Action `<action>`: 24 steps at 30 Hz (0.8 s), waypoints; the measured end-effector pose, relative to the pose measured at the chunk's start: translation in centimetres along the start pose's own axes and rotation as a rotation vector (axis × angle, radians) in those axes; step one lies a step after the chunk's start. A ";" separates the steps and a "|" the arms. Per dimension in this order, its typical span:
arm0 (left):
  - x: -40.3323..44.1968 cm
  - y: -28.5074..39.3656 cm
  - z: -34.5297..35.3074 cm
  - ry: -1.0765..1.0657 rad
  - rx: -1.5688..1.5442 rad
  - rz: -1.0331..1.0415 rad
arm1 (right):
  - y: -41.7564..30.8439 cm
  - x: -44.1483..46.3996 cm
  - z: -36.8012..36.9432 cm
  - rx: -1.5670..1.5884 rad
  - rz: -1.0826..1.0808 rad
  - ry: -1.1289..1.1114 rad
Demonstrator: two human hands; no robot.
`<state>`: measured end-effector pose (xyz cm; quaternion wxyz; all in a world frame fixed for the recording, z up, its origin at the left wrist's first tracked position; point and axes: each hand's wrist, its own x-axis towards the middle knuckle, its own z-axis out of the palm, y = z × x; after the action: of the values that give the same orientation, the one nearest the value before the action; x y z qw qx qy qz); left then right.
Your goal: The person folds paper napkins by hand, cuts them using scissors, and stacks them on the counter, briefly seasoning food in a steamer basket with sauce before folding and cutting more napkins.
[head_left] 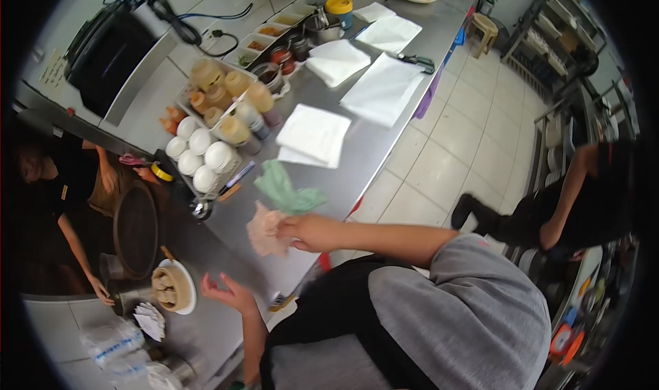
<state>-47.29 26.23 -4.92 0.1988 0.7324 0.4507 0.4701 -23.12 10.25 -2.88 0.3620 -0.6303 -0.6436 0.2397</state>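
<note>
My right hand [312, 232] pinches the edge of a crumpled peach-coloured cloth [264, 231] on the steel counter [237, 249]. Just beyond it lies a crumpled green cloth or plastic bag [288, 187]; which one I cannot tell. Over the counter's near part my left hand [228, 294] is open, fingers apart and holding nothing. Left of that hand, a bamboo steamer [180, 286] with several dumplings [163, 290] rests on a white plate [190, 304].
Folded white paper sheets [314, 135] lie along the counter, with scissors [417, 62] on one. Sauce bottles [237, 129] and white-lidded containers [200, 142] line its left side. One co-worker [58, 177] stands across the counter, another person [576, 198] at right.
</note>
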 end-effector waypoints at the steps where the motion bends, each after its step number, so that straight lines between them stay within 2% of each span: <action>1: -1.2 2.5 2.2 -0.043 -0.010 0.088 | 1.2 -3.6 -0.8 0.027 0.027 0.030; 4: -3.8 9.1 8.2 -0.162 -0.096 0.289 | 4.1 -14.2 -5.3 0.151 0.115 0.142; 6: -4.8 12.7 12.4 -0.229 -0.191 0.328 | 6.2 -20.7 -8.5 0.233 0.436 0.125; 8: -5.1 16.4 15.9 -0.286 -0.156 0.327 | 7.6 -25.8 -11.7 0.255 0.598 0.271; 9: -5.2 18.0 17.6 -0.352 -0.127 0.339 | 8.5 -27.9 -12.8 0.159 0.635 0.349; 13: -4.7 24.1 23.8 -0.408 -0.194 0.398 | 12.1 -32.3 -16.5 0.210 0.819 0.513; 17: -4.1 29.0 30.1 -0.563 -0.314 0.480 | 13.8 -31.0 -20.8 0.201 0.847 0.613; 19: -4.0 30.9 33.9 -0.617 -0.387 0.499 | 14.6 -29.9 -23.1 0.083 0.733 0.632; 21: -3.4 32.9 37.5 -0.665 -0.469 0.518 | 14.8 -28.8 -26.0 0.007 0.719 0.634; 24: -2.2 35.8 40.9 -0.873 -0.426 0.221 | 15.1 -27.4 -29.8 -0.031 0.735 0.615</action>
<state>4.80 11.37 -0.01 0.4629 0.8474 0.1390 0.2196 7.80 -19.78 -0.37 0.4175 -0.8632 -0.2444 0.1447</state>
